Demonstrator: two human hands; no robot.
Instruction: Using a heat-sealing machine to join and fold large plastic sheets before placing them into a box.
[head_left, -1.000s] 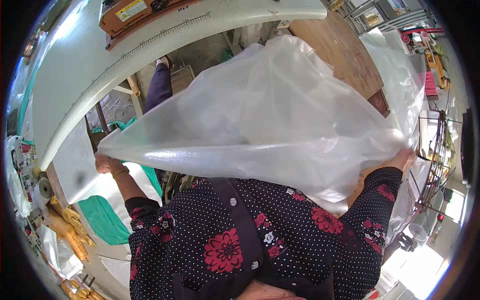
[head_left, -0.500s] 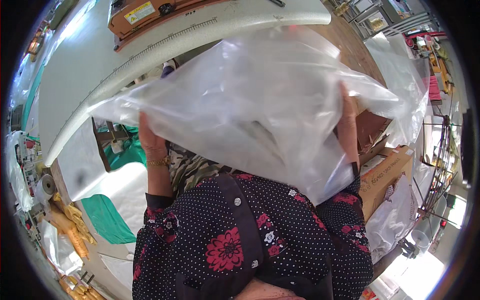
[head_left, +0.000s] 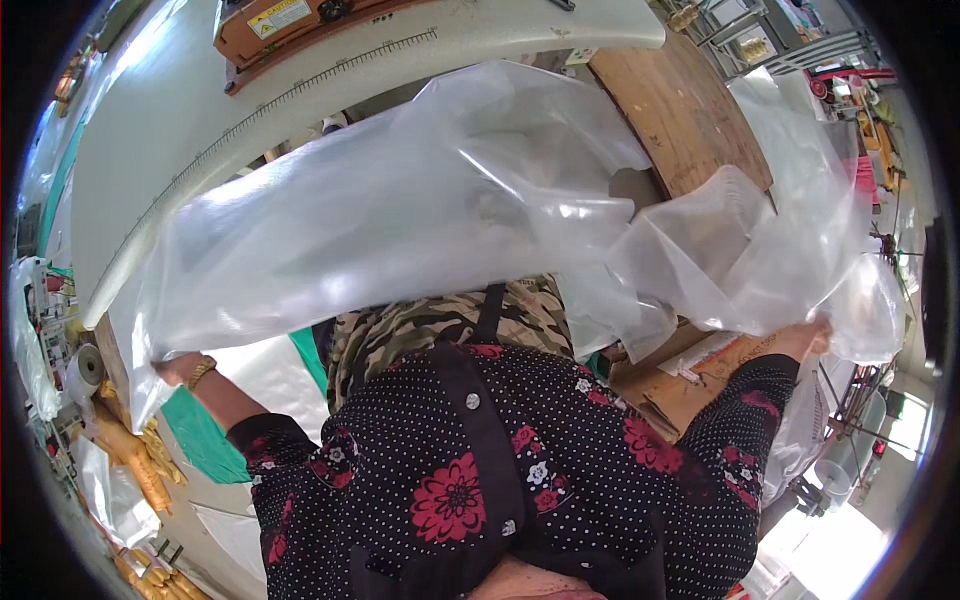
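Seen from above, a person in a black dotted blouse with red flowers point(head_left: 470, 470) spreads both arms wide. The left hand point(head_left: 178, 368), with a gold bracelet at the wrist, is closed on the lower left edge of a large clear plastic bag point(head_left: 420, 210); the right hand point(head_left: 808, 340) is closed on the crumpled right end of the same film. The bag hangs in the air between the hands, at chest height, stretched across the whole view and sagging in soft folds. It looks very light, limp and slippery, easy to tear or lose in a loose grip, so the edges and corners, bunched in the fist, seem the best places to hold it. Nothing can be seen inside it. Below the right arm sits an open cardboard box point(head_left: 690, 375); its contents are hidden. Beyond the bag lies a long white work table point(head_left: 180, 130) with a ruler strip along its edge, and a wooden board point(head_left: 680, 110).
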